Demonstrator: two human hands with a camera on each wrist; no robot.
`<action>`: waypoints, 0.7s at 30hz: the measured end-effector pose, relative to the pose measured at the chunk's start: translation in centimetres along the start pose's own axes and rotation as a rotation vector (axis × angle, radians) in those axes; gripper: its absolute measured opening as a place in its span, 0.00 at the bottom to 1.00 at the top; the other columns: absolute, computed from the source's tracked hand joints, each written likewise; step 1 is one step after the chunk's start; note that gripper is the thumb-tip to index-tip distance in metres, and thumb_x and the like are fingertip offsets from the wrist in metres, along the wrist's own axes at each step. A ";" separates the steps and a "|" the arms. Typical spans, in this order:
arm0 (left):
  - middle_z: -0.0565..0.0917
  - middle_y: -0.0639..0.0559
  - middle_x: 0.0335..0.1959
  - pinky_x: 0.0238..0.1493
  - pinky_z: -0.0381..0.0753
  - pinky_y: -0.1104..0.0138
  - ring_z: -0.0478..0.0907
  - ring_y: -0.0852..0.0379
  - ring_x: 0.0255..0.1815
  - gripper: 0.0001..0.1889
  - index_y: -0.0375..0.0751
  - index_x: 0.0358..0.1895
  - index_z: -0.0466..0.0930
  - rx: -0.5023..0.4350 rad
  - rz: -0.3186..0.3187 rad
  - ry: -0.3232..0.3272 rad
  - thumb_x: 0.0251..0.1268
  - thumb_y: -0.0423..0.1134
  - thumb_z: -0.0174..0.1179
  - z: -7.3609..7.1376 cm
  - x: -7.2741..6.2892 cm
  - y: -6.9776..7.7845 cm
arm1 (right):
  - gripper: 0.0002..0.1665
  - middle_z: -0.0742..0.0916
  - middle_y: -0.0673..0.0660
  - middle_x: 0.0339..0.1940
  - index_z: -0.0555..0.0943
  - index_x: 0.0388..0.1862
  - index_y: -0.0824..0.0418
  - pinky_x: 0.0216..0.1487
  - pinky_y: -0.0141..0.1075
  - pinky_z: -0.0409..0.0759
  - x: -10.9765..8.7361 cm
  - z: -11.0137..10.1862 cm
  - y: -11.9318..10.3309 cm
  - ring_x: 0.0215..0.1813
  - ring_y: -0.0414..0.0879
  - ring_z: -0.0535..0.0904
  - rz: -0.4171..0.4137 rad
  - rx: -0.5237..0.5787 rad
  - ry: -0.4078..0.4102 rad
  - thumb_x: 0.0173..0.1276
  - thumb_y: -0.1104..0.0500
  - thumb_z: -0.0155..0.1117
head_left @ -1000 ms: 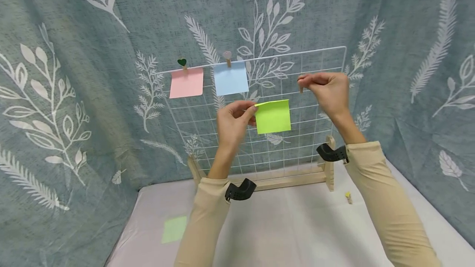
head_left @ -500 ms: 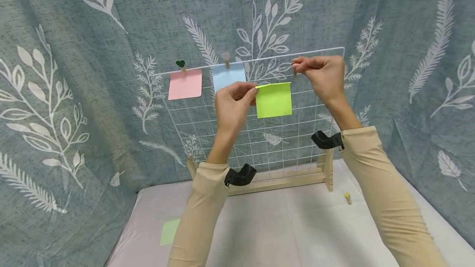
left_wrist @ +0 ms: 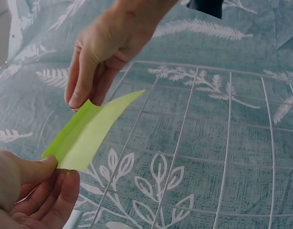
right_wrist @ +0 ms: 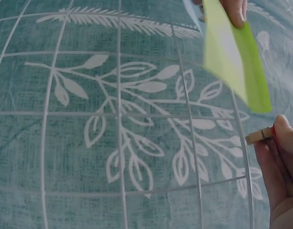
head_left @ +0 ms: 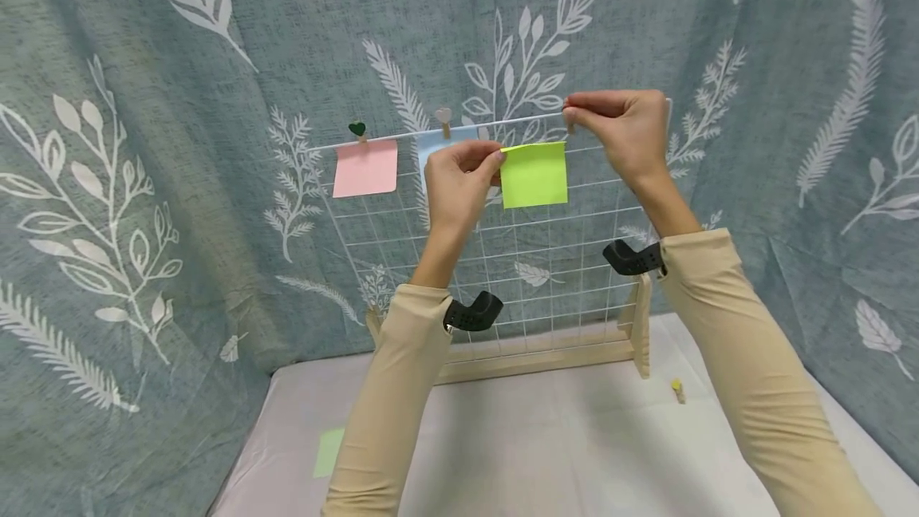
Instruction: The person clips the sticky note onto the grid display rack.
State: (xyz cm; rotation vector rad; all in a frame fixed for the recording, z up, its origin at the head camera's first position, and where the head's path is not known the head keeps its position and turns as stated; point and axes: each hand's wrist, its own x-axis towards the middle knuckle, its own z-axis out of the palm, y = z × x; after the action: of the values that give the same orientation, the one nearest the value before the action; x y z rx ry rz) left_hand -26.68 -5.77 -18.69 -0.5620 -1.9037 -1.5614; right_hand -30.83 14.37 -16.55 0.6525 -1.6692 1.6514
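Note:
My left hand (head_left: 459, 182) pinches a lime-green sticky note (head_left: 534, 175) by its upper left corner, in front of a white wire grid (head_left: 546, 278). In the left wrist view the note (left_wrist: 89, 133) bends slightly. My right hand (head_left: 628, 130) pinches a small wooden clothespin (right_wrist: 260, 136) near the grid's top bar, up and to the right of the note. A bit of red shows on the clothespin by the thumb in the right wrist view. On the top bar hang a pink note (head_left: 366, 169) and a blue note (head_left: 427, 146), the blue partly hidden by my left hand.
A dark green heart clothespin (head_left: 357, 130) and a pale heart clothespin (head_left: 444, 118) hold those notes. The grid stands in a wooden base (head_left: 538, 363). On the white table (head_left: 517, 437) lie a yellow-topped clothespin (head_left: 678, 391) and a pale green note (head_left: 329, 451). Leaf-patterned cloth surrounds it.
Both hands have risen toward the grid's top bar, the left carrying the lime-green note and the right the clothespin. The left hand now covers much of the blue note.

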 end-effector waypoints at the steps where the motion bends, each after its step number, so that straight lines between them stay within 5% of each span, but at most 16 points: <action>1: 0.86 0.36 0.34 0.31 0.87 0.66 0.84 0.49 0.27 0.06 0.25 0.40 0.85 0.002 -0.001 0.003 0.64 0.26 0.63 0.0 0.2 0.0 | 0.11 0.90 0.53 0.32 0.87 0.38 0.72 0.42 0.28 0.86 0.2 0.0 -0.1 0.33 0.37 0.87 0.000 -0.009 -0.005 0.56 0.68 0.76; 10: 0.86 0.36 0.34 0.33 0.88 0.61 0.83 0.49 0.27 0.06 0.26 0.40 0.86 0.028 0.000 0.015 0.64 0.27 0.64 0.3 1.4 -0.2 | 0.16 0.90 0.54 0.33 0.85 0.43 0.76 0.45 0.29 0.86 1.6 0.6 -0.5 0.36 0.39 0.87 0.018 0.056 -0.039 0.56 0.71 0.75; 21: 0.87 0.37 0.33 0.29 0.86 0.67 0.83 0.49 0.26 0.06 0.27 0.39 0.86 0.089 -0.005 0.046 0.64 0.28 0.64 0.7 1.9 -0.7 | 0.12 0.90 0.53 0.35 0.87 0.41 0.71 0.45 0.30 0.85 2.2 1.4 -0.8 0.37 0.37 0.86 -0.013 -0.074 -0.094 0.58 0.67 0.74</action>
State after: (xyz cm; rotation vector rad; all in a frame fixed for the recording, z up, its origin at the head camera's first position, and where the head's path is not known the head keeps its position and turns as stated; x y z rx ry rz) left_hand -28.65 -5.34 -18.00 -0.4790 -1.9305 -1.4727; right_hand -31.74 13.19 -14.30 0.7125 -1.7796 1.5632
